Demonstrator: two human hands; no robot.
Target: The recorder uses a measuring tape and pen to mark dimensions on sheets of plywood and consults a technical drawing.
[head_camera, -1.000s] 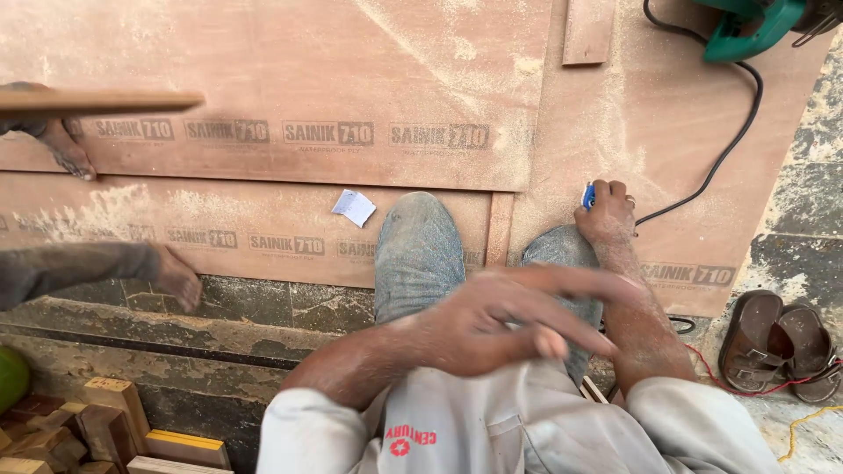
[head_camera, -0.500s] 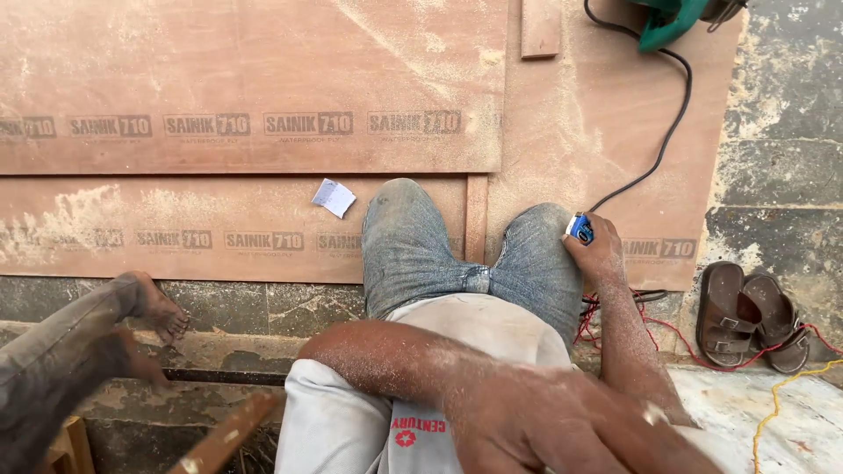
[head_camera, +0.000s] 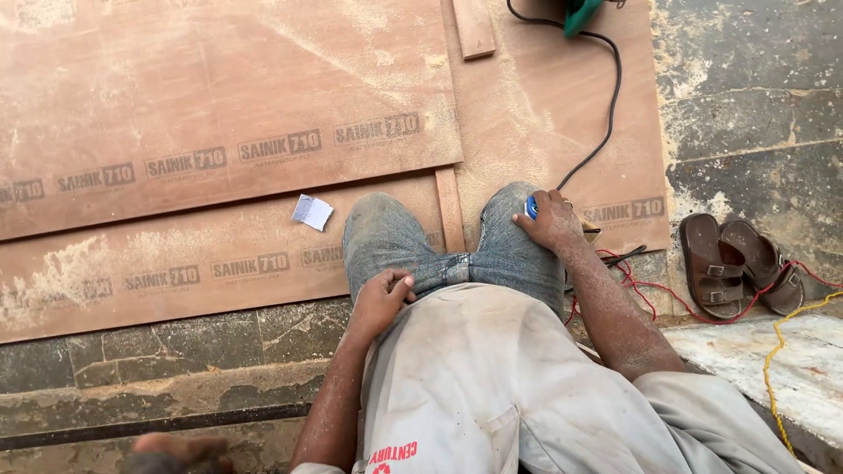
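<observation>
Head camera looks steeply down; lap (head_camera: 457, 263) seemingly near.

– Where is open room?
– Across the plywood (head_camera: 219, 96) left of the knees; only a paper scrap (head_camera: 312, 211) lies there.
– And rightward?
– A black cable (head_camera: 606, 96), red wire (head_camera: 628, 276) and sandals (head_camera: 738, 263) crowd it.

We see one small white paper label (head_camera: 313, 211) lying on the lower plywood sheet (head_camera: 176, 263), near its top edge.

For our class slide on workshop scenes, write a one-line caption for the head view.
Seated above dusty plywood sheets, left hand on thigh, right hand holding a small blue object at the knee.
</observation>
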